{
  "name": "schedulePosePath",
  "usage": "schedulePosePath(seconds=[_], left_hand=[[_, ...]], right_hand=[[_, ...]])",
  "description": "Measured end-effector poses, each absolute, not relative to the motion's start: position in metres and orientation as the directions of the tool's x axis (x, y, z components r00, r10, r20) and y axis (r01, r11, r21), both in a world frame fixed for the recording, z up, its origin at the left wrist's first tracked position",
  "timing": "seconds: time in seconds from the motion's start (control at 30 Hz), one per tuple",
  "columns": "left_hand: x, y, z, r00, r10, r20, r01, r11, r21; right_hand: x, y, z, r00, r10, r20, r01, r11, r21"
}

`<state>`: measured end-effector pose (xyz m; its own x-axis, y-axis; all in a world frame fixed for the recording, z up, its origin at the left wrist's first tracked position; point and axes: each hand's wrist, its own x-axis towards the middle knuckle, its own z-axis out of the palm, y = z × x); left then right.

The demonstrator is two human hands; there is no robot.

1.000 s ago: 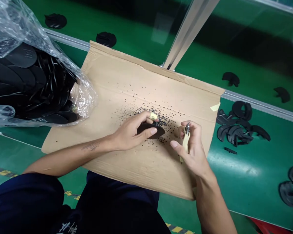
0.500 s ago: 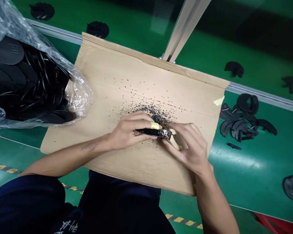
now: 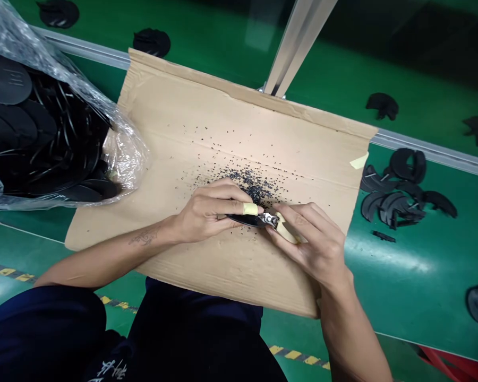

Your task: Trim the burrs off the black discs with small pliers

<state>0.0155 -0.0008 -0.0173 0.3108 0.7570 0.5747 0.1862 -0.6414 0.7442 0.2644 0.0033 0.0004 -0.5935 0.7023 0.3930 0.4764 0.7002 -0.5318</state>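
Note:
Between the thumb and fingers of my left hand [image 3: 207, 212] is a thin black plastic part [image 3: 250, 219], with yellow tape wrapped round one finger. My right hand [image 3: 314, 239] closes round the pale yellow handles of small metal nippers [image 3: 268, 218]. The nippers' jaws meet the right end of the black part. Right behind the hands lies a pile of tiny black clippings [image 3: 250, 183], scattered over the brown cardboard sheet [image 3: 199, 270]. My fingers hide much of the part and of the handles.
A clear plastic bag [image 3: 127, 159] full of black discs [image 3: 8, 85] lies at the left. Curved black pieces [image 3: 398, 201] are heaped on the green table [image 3: 418, 286] at the right. A metal post [image 3: 298, 48] stands behind the cardboard.
The black part has turned in my left hand, so more of its flat lower side shows. Both hands stay at nearly the same place, and the nippers remain at its right end.

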Motion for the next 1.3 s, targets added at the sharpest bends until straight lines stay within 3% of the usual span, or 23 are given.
schedulePosePath(seconds=[0.37,0.43,0.53,0.6,0.77,0.87,0.97,1.03,1.1,1.17,1.23,1.3], left_hand=[[0.014,0.0,-0.016,0.365,0.722,0.587,0.19,-0.675,0.712],[0.015,-0.001,-0.014,0.37,0.721,0.586,0.178,-0.674,0.717],[0.015,-0.001,-0.01,0.359,0.751,0.553,0.193,-0.64,0.744],[0.015,-0.002,-0.009,0.346,0.776,0.528,0.218,-0.614,0.759],[0.016,-0.004,-0.009,0.356,0.788,0.503,0.338,-0.61,0.717],[0.015,-0.003,-0.009,0.276,0.801,0.531,0.375,-0.598,0.709],[0.014,-0.001,-0.007,0.172,0.834,0.524,0.278,-0.551,0.786],[0.014,-0.002,-0.007,0.139,0.864,0.483,0.197,-0.502,0.842],[0.016,-0.004,-0.009,0.155,0.879,0.45,0.17,-0.473,0.865],[0.018,-0.006,-0.011,0.206,0.867,0.455,0.241,-0.495,0.835],[0.018,-0.007,-0.013,0.289,0.831,0.475,0.366,-0.555,0.747],[0.018,-0.006,-0.015,0.371,0.795,0.481,0.445,-0.606,0.66]], right_hand=[[0.268,-0.001,0.005,-0.622,0.688,0.375,0.536,0.723,-0.436],[0.266,-0.002,0.006,-0.617,0.699,0.362,0.521,0.708,-0.477],[0.262,0.0,0.005,-0.567,0.751,0.337,0.454,0.627,-0.633],[0.26,0.003,0.004,-0.515,0.783,0.348,0.459,0.595,-0.66],[0.256,0.004,0.002,-0.553,0.742,0.379,0.562,0.668,-0.488],[0.254,0.004,0.004,-0.496,0.799,0.341,0.512,0.586,-0.629],[0.253,0.004,0.007,-0.452,0.843,0.29,0.408,0.485,-0.774],[0.253,0.003,0.007,-0.501,0.811,0.302,0.325,0.5,-0.803],[0.251,0.001,0.006,-0.542,0.758,0.362,0.299,0.577,-0.76],[0.25,-0.004,0.004,-0.57,0.693,0.441,0.354,0.691,-0.63],[0.25,-0.008,0.002,-0.619,0.622,0.479,0.417,0.778,-0.471],[0.251,-0.01,0.002,-0.661,0.58,0.476,0.421,0.812,-0.405]])
